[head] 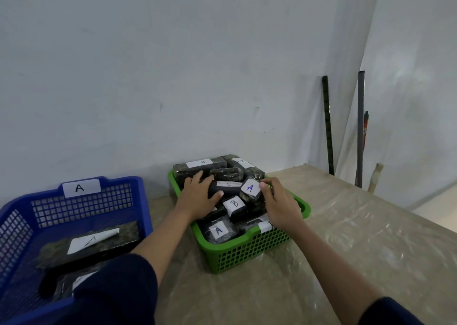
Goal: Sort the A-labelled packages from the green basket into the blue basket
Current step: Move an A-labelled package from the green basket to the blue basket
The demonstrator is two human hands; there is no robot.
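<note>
A green basket [249, 253] stands mid-table, filled with several dark wrapped packages bearing white A or B labels. My right hand [279, 204] grips a small A-labelled package [250, 189] at its right side, tilted up in the pile. My left hand [199, 194] lies flat, fingers spread, on a long B-labelled package [228, 185]. Another A package [218, 230] lies at the basket's near end, a B package [235, 204] in the middle. The blue basket [81, 201], tagged A, sits at left and holds an A-labelled package [91, 241].
The table [346, 250] is covered with clear plastic sheet and meets the white wall behind the baskets. Dark rods [328, 126] lean in the corner beyond the table's far right edge. A second dark package lies at the blue basket's near end.
</note>
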